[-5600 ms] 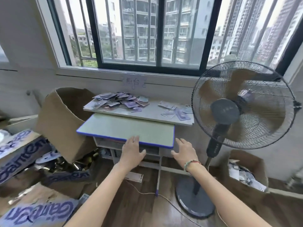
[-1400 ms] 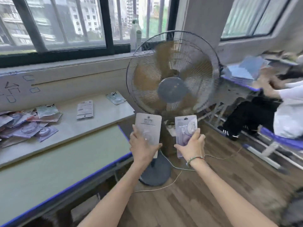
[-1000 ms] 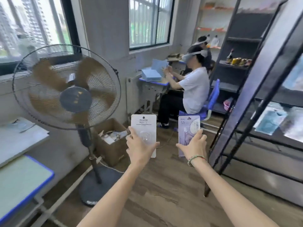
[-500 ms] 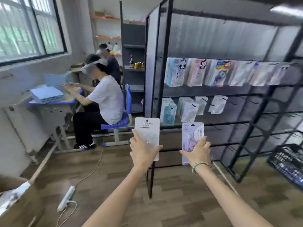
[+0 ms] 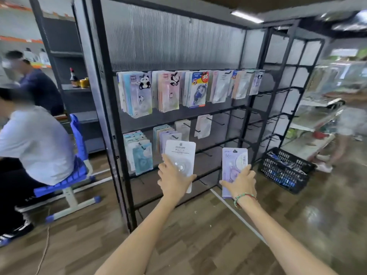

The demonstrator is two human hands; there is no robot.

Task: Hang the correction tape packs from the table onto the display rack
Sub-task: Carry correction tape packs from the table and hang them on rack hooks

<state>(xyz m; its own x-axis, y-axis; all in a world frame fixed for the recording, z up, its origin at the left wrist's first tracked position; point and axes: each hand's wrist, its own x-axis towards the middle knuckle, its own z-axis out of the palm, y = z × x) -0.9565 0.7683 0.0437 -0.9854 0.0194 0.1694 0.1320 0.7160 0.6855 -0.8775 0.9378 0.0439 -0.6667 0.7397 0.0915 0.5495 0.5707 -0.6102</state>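
Note:
My left hand (image 5: 173,180) grips a white correction tape pack (image 5: 181,153) upright by its lower half. A purple correction tape pack (image 5: 234,161) stands upright in my right hand (image 5: 241,182), which wears a beaded bracelet. Both packs are held in front of the black display rack (image 5: 111,116), short of its hooks. Several packs hang in an upper row (image 5: 168,90) and a lower row (image 5: 143,149). Bare hooks (image 5: 234,116) stick out to the right of the hanging packs. The table is out of view.
A person in a white shirt (image 5: 33,143) sits on a blue chair (image 5: 77,167) to the left, with another person behind. A black crate (image 5: 286,169) stands on the floor at the right, near white shelves (image 5: 317,120) and a standing person's legs.
I picked up one pack in each hand from the table and turned right, past the fan and the seated person. The rack now fills the view and is closer than half a second ago.

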